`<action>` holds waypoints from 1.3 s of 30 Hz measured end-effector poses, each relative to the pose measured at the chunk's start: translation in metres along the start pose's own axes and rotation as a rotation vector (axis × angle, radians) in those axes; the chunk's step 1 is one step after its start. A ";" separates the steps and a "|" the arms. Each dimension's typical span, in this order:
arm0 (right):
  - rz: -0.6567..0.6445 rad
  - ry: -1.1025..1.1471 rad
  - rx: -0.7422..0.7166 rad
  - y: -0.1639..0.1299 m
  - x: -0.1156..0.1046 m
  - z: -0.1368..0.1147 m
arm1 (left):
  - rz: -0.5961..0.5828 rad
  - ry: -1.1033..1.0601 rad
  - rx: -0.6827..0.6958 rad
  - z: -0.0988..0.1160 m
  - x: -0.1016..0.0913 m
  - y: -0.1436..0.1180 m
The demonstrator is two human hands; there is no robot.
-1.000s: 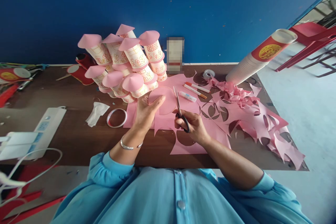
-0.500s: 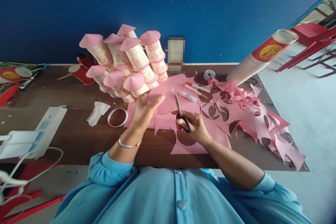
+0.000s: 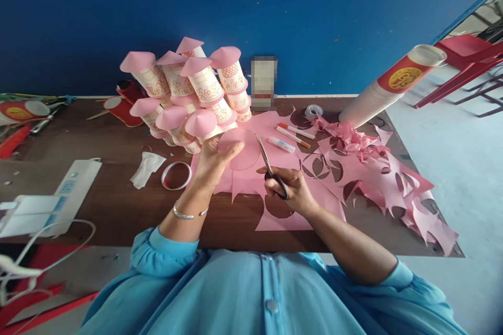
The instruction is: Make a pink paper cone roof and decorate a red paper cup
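Note:
Between thumb and fingers, my left hand [image 3: 220, 158] grips a pink paper circle [image 3: 244, 153] by its left side, raised over the pink sheets. My right hand [image 3: 291, 188] is closed round the black handles of a pair of scissors [image 3: 266, 156]. The blades point up and away, just right of the circle's edge, and look nearly closed. Beneath lies pink paper [image 3: 302, 204] with round holes cut out. Beyond my left hand stand several paper-cup towers [image 3: 206, 86] with pink cone roofs and drawn-on patterns.
Pink paper scraps [image 3: 393, 178] spread over the right of the table. A glue stick [image 3: 282, 144], markers [image 3: 293, 136] and a tape roll [image 3: 313, 111] lie behind the scissors. A tall cup stack [image 3: 389, 89] leans at back right. Left are another tape roll [image 3: 176, 176] and a tissue [image 3: 147, 168].
My left hand has shifted slightly left with the paper circle, widening the gap to the scissors. The blades have tipped slightly left; my right hand is almost still.

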State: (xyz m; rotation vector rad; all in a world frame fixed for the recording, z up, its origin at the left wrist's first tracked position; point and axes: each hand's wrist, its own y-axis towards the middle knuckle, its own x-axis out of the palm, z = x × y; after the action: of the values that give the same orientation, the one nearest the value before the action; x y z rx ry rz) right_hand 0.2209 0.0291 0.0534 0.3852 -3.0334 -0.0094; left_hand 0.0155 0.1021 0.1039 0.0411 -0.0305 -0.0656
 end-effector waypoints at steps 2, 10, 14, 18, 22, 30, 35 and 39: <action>-0.001 -0.001 0.006 0.000 0.000 -0.001 | -0.051 -0.012 -0.013 0.000 -0.002 0.000; 0.004 0.011 0.012 0.000 0.001 -0.002 | -0.061 -0.055 -0.028 0.002 -0.004 0.000; 0.002 0.004 0.032 0.000 0.001 -0.003 | -0.060 -0.035 -0.027 0.002 -0.006 0.001; -0.009 -0.007 0.038 0.000 -0.001 -0.004 | -0.055 -0.048 -0.041 0.000 -0.008 0.003; -0.019 -0.004 0.032 0.000 -0.001 -0.005 | -0.069 -0.062 -0.045 -0.001 -0.010 0.004; -0.027 -0.019 0.033 0.000 -0.001 -0.005 | -0.022 -0.066 -0.045 -0.004 -0.013 0.006; -0.029 -0.007 0.045 0.000 -0.001 -0.005 | -0.023 -0.065 -0.050 0.000 -0.014 0.005; -0.043 0.007 0.035 0.000 0.000 -0.006 | -0.020 -0.074 -0.045 0.001 -0.013 0.005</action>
State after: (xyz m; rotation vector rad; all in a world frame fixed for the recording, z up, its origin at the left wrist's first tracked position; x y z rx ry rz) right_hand 0.2215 0.0292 0.0592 0.4516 -3.0218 0.0418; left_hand 0.0023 0.1079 0.1051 -0.0060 -0.1022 -0.0878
